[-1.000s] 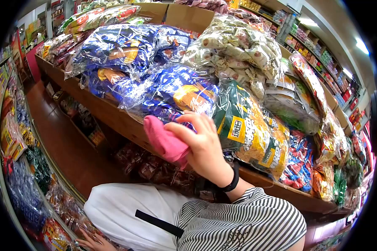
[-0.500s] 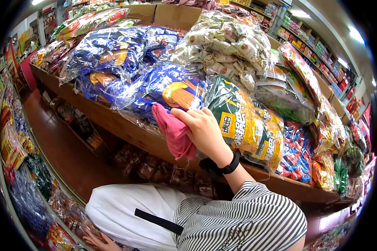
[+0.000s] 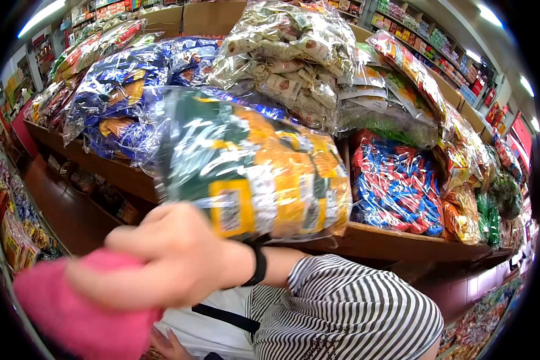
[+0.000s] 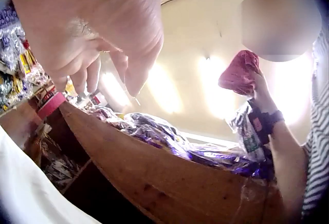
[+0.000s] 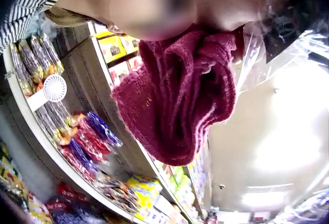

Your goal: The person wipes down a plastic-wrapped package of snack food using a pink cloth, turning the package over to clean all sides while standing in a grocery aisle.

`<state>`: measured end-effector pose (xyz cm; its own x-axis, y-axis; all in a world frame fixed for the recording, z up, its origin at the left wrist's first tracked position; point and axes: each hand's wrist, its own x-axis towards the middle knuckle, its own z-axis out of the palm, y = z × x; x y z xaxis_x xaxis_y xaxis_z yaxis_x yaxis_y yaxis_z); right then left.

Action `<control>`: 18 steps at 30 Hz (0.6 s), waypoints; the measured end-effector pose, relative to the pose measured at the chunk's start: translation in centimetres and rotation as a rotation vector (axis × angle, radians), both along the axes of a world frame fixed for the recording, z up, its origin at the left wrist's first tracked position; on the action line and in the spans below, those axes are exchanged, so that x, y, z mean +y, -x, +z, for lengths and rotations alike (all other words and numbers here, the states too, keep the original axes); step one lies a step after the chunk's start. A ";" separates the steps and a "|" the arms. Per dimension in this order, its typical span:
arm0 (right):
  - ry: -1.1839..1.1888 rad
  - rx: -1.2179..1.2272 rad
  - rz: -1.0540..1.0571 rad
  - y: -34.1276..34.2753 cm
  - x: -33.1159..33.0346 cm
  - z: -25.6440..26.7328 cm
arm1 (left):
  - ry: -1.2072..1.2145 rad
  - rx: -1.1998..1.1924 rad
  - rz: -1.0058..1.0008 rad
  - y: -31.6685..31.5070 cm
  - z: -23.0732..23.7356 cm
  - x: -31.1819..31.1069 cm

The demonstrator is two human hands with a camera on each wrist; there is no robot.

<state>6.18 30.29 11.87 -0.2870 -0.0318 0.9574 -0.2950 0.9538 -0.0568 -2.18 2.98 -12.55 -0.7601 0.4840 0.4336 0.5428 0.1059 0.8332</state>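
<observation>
In the head view, my right hand (image 3: 168, 255), blurred, grips a pink cloth (image 3: 87, 306) at lower left. A green and yellow clear-wrapped package (image 3: 270, 171) is raised and tilted just behind this hand and wrist; whether the fingers hold its wrapping, I cannot tell. The bunched cloth (image 5: 180, 95) hangs in folds in the right wrist view, with clear plastic beside the hand. My left hand (image 3: 171, 347) is low by the white trousers, holding nothing visible; the left wrist view shows its fingers (image 4: 92, 75) loosely bent and hanging.
Blue packages (image 3: 123, 84), pale packages (image 3: 300, 54) and red-and-blue packages (image 3: 396, 186) lie heaped in a wooden display bin (image 3: 396, 243). Stocked shelves (image 3: 426, 39) stand behind. More goods (image 3: 18, 234) line the left side, across a brown floor (image 3: 60, 192).
The right hand and cloth have moved left and toward the body. The green and yellow package has come up and left from the bin, exposing more red-and-blue packages. The head view has shifted.
</observation>
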 end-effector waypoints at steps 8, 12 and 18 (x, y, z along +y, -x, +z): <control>-0.002 -0.133 0.518 7.8 -13.4 -3.1 | 0.095 -0.339 -0.055 3.2 -8.2 -4.1; -0.046 -0.222 0.867 7.6 -18.8 -6.9 | -0.072 -0.597 0.127 -0.6 -8.3 -5.6; 0.283 -0.870 1.209 7.8 -17.7 -17.7 | -0.264 -0.729 0.364 -4.6 -10.4 -8.2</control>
<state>-1.58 12.63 -5.87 -0.6866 -0.5044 0.5236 -0.6482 0.0985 -0.7551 2.45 -5.21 -22.93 -0.9813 0.1074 -0.1595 -0.1681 -0.0767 0.9828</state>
